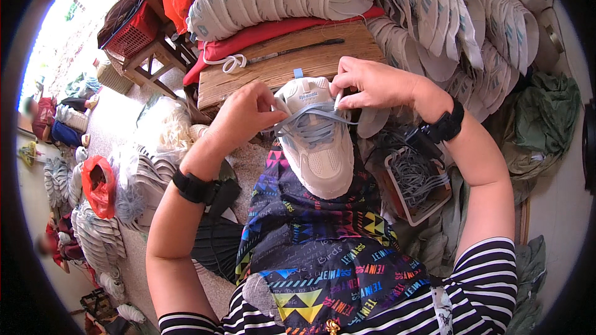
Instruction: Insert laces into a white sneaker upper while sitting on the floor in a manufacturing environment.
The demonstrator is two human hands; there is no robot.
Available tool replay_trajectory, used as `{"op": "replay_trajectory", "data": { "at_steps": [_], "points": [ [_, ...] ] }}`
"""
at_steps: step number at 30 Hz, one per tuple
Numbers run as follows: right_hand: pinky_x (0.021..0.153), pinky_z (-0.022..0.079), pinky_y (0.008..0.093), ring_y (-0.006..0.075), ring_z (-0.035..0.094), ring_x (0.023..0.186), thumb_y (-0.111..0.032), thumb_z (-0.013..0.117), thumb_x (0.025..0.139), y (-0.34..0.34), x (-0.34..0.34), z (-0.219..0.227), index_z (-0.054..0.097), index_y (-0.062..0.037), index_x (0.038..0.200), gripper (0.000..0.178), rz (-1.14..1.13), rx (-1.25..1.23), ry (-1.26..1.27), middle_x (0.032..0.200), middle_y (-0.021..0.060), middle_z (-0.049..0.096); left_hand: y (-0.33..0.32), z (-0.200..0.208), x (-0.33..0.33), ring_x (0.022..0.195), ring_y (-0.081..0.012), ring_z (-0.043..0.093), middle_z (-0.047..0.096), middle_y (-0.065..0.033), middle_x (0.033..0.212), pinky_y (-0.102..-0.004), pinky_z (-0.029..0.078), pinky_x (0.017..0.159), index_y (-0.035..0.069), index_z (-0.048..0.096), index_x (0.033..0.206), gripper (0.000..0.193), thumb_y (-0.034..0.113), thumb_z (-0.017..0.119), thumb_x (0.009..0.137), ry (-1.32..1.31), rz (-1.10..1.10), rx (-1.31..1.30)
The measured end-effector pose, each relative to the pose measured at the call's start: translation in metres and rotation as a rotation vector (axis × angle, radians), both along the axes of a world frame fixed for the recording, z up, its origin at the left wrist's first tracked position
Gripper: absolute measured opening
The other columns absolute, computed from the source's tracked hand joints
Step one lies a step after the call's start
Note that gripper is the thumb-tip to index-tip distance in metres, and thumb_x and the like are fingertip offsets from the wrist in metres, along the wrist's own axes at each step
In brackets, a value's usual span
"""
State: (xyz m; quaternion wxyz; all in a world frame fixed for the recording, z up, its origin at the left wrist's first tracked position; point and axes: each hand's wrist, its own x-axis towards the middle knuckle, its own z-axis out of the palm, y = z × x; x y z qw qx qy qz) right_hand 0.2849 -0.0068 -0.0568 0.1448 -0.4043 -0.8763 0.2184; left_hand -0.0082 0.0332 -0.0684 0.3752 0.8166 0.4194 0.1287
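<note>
Lacing, apparently: the off-white mesh sneaker (324,170) sits at the black printed cloth apron (323,257)'s twelve o'clock, left hand (251,110)'s fingers pinching its edge, right hand (372,84)'s pinching edge or flat grey lace (315,135); next calls for even tension.

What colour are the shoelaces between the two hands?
Greyish blue; the shoelaces show best in the head view.
</note>
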Motion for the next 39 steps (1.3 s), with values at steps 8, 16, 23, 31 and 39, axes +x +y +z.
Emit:
{"op": "replay_trajectory", "data": {
  "at_steps": [8,16,23,31,39],
  "points": [
    [0.064,0.047,0.0346,0.0219,0.058,0.065,-0.029,0.071,0.075,0.013,-0.018,-0.010,0.069,-0.0011,0.077,0.028,-0.207,-0.306,0.125,0.065,0.0113,0.062,0.018,-0.007,-0.008,0.081,-0.0136,0.047,0.045,-0.0023,0.088,-0.0265,0.041,0.070,0.010,0.067,0.098,0.024,0.011,0.077,0.077,-0.141,-0.248,0.123],
    [0.078,0.047,0.0338,0.0229,0.058,0.086,-0.025,0.073,0.074,-0.002,-0.029,-0.029,0.071,-0.0033,0.074,0.022,-0.468,-0.056,0.287,0.085,0.0142,0.062,0.013,-0.010,0.009,0.085,-0.0197,0.052,0.051,-0.0081,0.085,-0.0307,0.043,0.076,0.004,0.069,0.086,0.018,0.022,0.071,0.085,0.004,-0.201,0.166],
    [0.073,0.046,0.0254,0.0110,0.055,0.081,-0.013,0.068,0.087,0.003,-0.041,0.002,0.067,-0.0017,0.091,0.012,-0.505,0.013,0.558,0.089,0.0028,0.053,0.003,-0.011,0.030,0.081,-0.0179,0.052,0.052,-0.0073,0.084,-0.0269,0.043,0.070,0.002,0.066,0.090,0.016,0.018,0.066,0.089,-0.472,0.261,0.048],
    [0.083,0.040,0.0406,0.0258,0.052,0.095,-0.026,0.075,0.074,-0.055,-0.051,-0.008,0.063,-0.0095,0.082,0.022,-0.323,0.385,0.006,0.090,0.0068,0.051,-0.051,-0.024,0.014,0.088,-0.0260,0.049,0.048,-0.0068,0.089,-0.0390,0.042,0.078,0.008,0.065,0.087,0.024,0.016,0.080,0.070,-0.236,0.079,0.680],
    [0.082,0.040,0.0400,0.0265,0.054,0.093,-0.019,0.068,0.080,-0.047,-0.048,-0.001,0.065,-0.0076,0.078,0.012,-0.374,0.299,0.120,0.088,0.0087,0.053,-0.039,-0.019,0.008,0.081,-0.0196,0.048,0.048,-0.0077,0.086,-0.0299,0.040,0.070,0.001,0.067,0.087,0.016,0.013,0.074,0.081,-0.334,0.163,0.404]
  ]
}}
